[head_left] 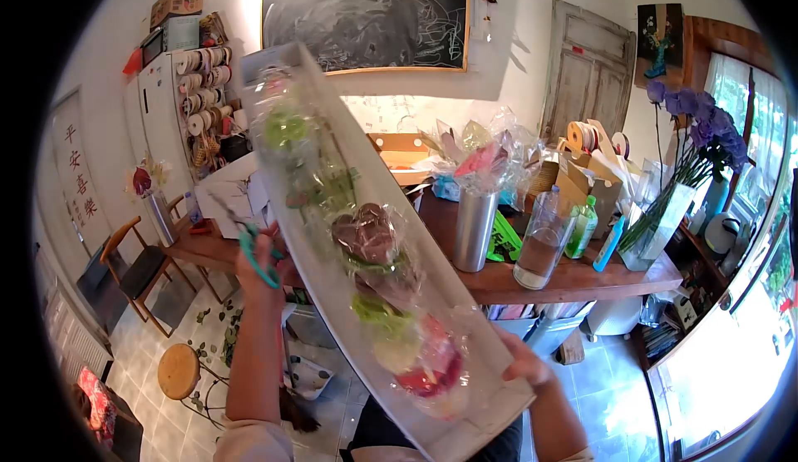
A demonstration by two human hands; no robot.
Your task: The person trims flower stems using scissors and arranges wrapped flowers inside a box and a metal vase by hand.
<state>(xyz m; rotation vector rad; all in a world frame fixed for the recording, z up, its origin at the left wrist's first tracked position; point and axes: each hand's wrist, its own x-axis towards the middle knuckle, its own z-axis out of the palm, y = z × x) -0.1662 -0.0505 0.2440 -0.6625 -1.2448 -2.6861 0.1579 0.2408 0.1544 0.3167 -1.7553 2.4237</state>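
Note:
A long white cardboard box [332,179] is held up tilted in front of me, its far end high on the left. Inside lie several flower heads wrapped in clear plastic, among them a green one [285,128], a dark brownish one [371,233] and a pink-red one [432,362]. My right hand [528,362] grips the box's near right corner, thumb on the rim. My left hand [262,262] is closed around teal-handled scissors [249,250], blades pointing up and left. It is at the box's left side; whether it also supports the box is hidden.
On the wooden table [573,279] stand a metal vase [476,231] of wrapped flowers, a glass vase [540,254] of water, a green bottle [583,227] and a vase of purple flowers [706,125]. A round stool [179,371] and a chair [141,275] are at the left.

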